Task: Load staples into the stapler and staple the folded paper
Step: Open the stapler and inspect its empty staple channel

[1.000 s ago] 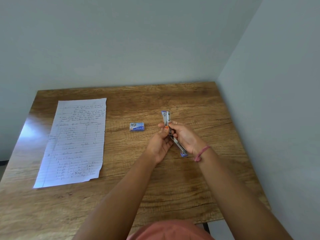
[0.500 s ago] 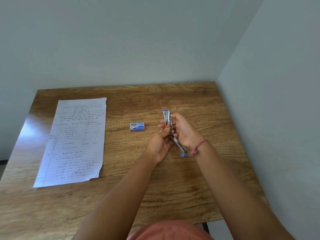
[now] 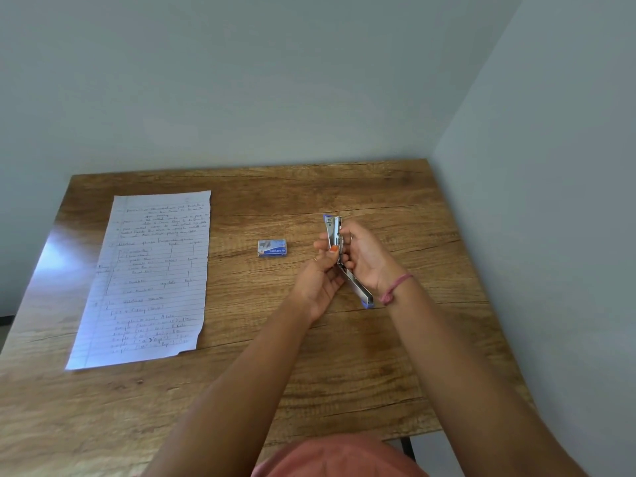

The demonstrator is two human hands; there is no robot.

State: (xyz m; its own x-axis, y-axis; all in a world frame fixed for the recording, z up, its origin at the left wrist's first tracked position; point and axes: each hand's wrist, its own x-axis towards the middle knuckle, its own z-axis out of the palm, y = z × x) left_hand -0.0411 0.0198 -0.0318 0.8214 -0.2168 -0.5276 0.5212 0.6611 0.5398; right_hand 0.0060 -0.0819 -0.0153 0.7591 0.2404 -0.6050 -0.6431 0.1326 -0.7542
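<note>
A small silver and blue stapler (image 3: 334,232) is swung open above the middle of the table, one arm pointing away from me and the other slanting down toward me. My right hand (image 3: 364,256) grips it from the right side, fingers curled round the hinge area. My left hand (image 3: 321,273) holds it from the left, thumb pressed on the metal near the hinge. A small blue staple box (image 3: 272,248) lies on the table just left of my hands. A lined handwritten sheet of paper (image 3: 151,277) lies flat at the left.
The wooden table (image 3: 395,356) stands in a corner, with a pale wall close along its right edge and another behind it. A pink band circles my right wrist (image 3: 395,287).
My right hand has slid farther up the stapler toward its far arm. My left hand and the stapler have stayed nearly in place.
</note>
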